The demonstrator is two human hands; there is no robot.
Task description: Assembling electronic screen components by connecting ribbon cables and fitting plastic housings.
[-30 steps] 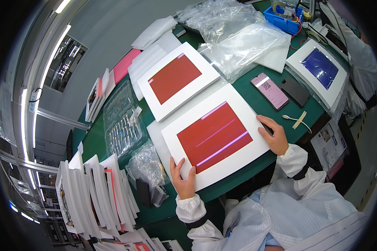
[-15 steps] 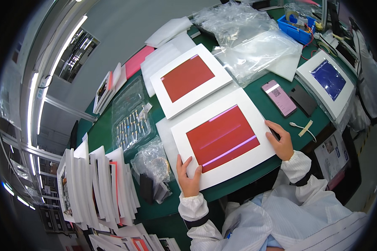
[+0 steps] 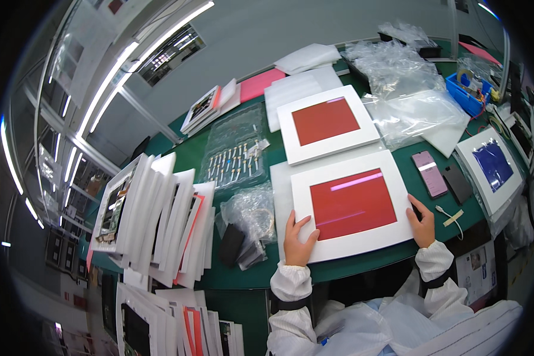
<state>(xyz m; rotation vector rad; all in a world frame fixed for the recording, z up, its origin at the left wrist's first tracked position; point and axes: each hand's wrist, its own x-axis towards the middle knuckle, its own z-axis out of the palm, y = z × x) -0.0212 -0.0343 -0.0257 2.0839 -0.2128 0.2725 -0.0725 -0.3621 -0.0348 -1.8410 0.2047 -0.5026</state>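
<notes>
- A stack of white foam sheets [image 3: 160, 219] stands on edge at the far left of the green table [image 3: 178, 148].
- A crumpled clear bag [image 3: 252, 216] lies just left of the left hand [image 3: 296, 240].
- The left hand rests on the near-left corner of the panel [image 3: 351, 204], fingers spread flat on the white border, thumb on top.
- The panel is a flat square with a wide white frame around a glossy red centre that shows a pale streak of light; it lies at the table's near edge.
- A second panel [image 3: 326, 123] lies just behind it.
- The right hand [image 3: 422, 222] grips the panel's right edge, fingers curled.
- A pink phone [image 3: 429, 173] lies to the right.
</notes>
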